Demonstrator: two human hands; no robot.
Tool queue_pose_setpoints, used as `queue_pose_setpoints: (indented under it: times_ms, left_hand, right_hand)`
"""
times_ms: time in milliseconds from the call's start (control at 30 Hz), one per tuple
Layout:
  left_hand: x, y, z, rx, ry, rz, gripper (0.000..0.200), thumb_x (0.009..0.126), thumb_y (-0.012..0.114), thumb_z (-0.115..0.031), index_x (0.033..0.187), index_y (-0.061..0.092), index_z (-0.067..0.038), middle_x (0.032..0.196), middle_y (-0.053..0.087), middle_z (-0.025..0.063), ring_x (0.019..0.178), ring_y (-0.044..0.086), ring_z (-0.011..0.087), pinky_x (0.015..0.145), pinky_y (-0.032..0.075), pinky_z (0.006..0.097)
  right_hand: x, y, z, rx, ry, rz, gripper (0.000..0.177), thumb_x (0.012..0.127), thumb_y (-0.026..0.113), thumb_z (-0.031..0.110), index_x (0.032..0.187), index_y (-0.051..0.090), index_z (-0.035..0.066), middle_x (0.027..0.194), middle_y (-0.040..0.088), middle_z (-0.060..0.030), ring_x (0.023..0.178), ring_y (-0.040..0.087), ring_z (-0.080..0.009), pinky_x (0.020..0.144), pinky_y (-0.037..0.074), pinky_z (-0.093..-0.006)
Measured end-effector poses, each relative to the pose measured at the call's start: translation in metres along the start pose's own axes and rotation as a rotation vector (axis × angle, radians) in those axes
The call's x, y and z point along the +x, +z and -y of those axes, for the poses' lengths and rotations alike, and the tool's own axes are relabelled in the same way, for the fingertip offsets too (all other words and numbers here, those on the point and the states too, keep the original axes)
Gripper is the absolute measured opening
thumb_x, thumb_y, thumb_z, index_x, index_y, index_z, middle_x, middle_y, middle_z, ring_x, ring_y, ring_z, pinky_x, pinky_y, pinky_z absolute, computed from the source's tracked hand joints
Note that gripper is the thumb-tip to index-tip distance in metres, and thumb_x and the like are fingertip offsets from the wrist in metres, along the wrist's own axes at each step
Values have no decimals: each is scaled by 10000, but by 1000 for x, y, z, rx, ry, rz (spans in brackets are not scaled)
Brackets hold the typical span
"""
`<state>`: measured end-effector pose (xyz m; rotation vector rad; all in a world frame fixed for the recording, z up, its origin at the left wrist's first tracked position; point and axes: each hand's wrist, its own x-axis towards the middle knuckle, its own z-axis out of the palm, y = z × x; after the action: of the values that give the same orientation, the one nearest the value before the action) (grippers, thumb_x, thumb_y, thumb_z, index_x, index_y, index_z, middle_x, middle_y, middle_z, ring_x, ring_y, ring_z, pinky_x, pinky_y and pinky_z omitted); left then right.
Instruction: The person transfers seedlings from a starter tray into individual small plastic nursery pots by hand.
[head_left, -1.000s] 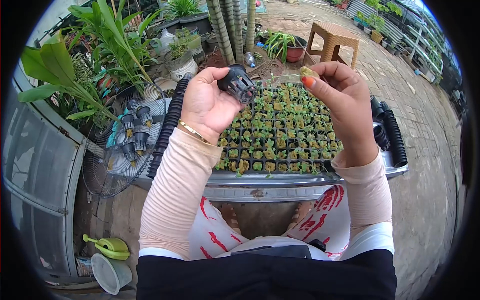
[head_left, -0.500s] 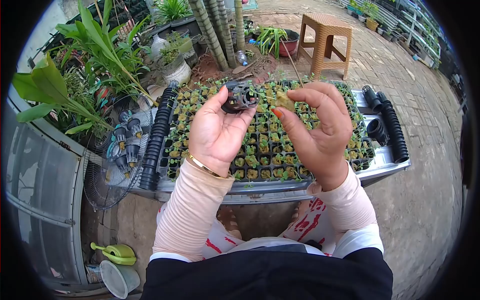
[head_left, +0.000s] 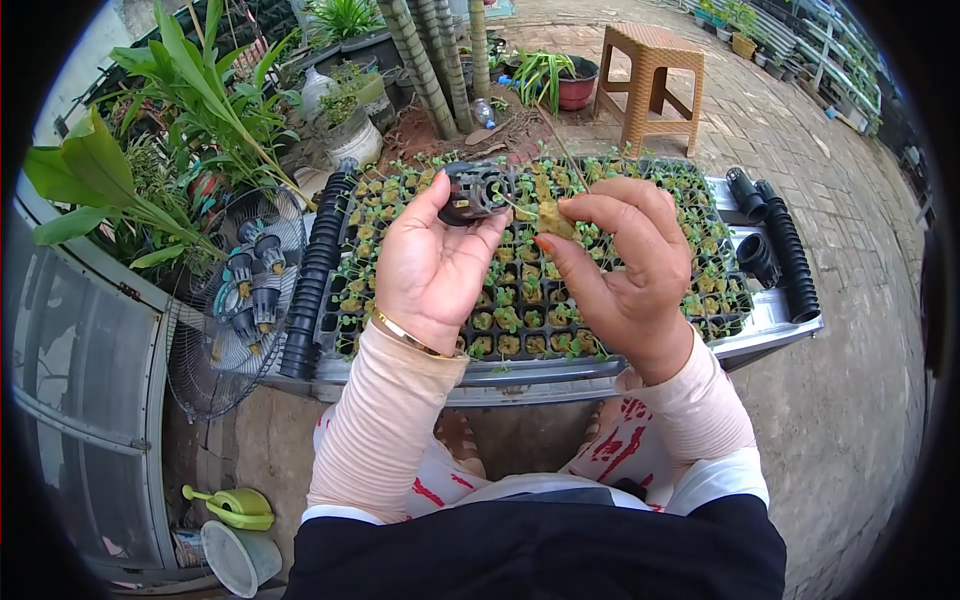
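Note:
My left hand (head_left: 435,255) is closed around a black net pot (head_left: 472,193), tipped sideways with its slotted end facing right. In the fingertips of my right hand (head_left: 635,265) is a seedling plug (head_left: 556,219), a yellowish-brown cube of growing medium. Its pale stem points left into the slotted end of the pot. A thin brown stick (head_left: 566,150) also sticks up from my right hand and moves with it. Below both hands lies a black seedling tray (head_left: 545,345) with rows of similar plugs and small green sprouts.
Stacked black net pots flank the tray, one stack (head_left: 322,265) left and another (head_left: 790,255) right. A wire fan guard (head_left: 205,385) at left carries several filled pots. Beyond stand a woven-pattern stool (head_left: 650,45) and potted plants. A green watering can (head_left: 240,508) sits lower left.
My right hand has moved slightly left with the seedling plug and stick, bringing the plug closer to the net pot. My left hand has barely moved.

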<state>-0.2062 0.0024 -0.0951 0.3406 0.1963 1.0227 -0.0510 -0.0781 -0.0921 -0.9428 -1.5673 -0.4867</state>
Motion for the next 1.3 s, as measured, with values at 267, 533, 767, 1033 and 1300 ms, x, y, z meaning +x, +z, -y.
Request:
queue_pose_setpoints:
  times_ms: [267, 533, 767, 1033, 1300]
  left_hand:
    - [-1, 1, 3, 127, 127, 6, 228, 916, 479, -138, 1075, 475, 25, 1085, 541, 146, 1050, 502, 264, 970, 385, 451]
    - [0, 1, 17, 197, 141, 43, 206, 916, 482, -145, 1055, 510, 5, 1044, 576, 120, 992, 537, 232, 931, 409, 402]
    - [-5, 8, 29, 236, 163, 47, 185, 888, 529, -108, 1053, 511, -27, 1019, 565, 74, 942, 527, 170, 889, 418, 350]
    - [-8, 13, 31, 218, 162, 82, 218, 889, 533, -95, 1083, 467, -23, 1035, 547, 84, 962, 533, 180, 898, 429, 348]
    - [-17, 22, 35, 301, 306, 43, 209, 889, 533, -100, 1078, 496, -18, 1033, 568, 77, 987, 531, 178, 909, 419, 339]
  right_hand:
    - [2, -4, -2, -12, 37, 53, 275, 581, 740, 55, 822, 607, 62, 815, 565, -63, 729, 533, -228, 664, 362, -332]
    - [1, -1, -5, -6, 53, 67, 272, 603, 755, 24, 841, 626, 27, 835, 588, -93, 747, 553, -220, 664, 427, -300]
    - [-2, 4, -8, 45, 88, 19, 263, 596, 746, 76, 822, 613, 61, 808, 578, -62, 726, 546, -222, 639, 360, -321]
    - [-1, 2, -9, 69, 118, 25, 256, 602, 748, 85, 820, 619, 48, 795, 587, -75, 724, 557, -233, 637, 374, -321]
    - [3, -2, -2, 225, 197, 15, 158, 642, 687, 24, 788, 628, 6, 749, 607, -101, 674, 581, -231, 619, 452, -305]
